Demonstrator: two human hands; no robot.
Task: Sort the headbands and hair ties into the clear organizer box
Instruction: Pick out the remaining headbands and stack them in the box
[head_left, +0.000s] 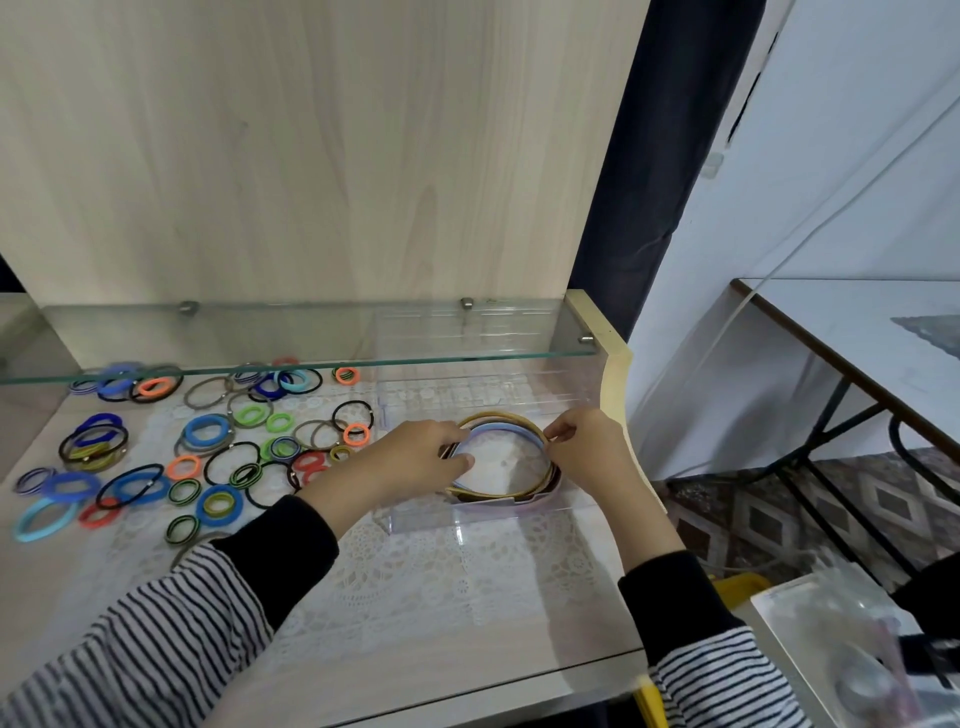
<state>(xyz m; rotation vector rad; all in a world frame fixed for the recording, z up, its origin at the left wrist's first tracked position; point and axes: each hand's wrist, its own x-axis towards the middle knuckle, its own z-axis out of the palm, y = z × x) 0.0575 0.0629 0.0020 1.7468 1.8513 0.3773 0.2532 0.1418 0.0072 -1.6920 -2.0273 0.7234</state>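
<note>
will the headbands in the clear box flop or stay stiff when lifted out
Probably stiff and springy: the headbands hold open arcs between the left hand and right hand without sagging. Likely light, since each band is thin and narrow. Being loose, they may slide apart in the clear organizer box.

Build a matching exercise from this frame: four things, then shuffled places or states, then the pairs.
Things:
1. headbands
2. hair ties
3. glass shelf
4. clear organizer box

Places or states:
A. mounted on the wood panel, above the table
B. scattered loose on the table, left side
C. stands on the table, right side, partly under the shelf
D. bundled, gripped by left hand and right hand

Pairs: 1-D, 2-B, 3-A, 4-C.
</note>
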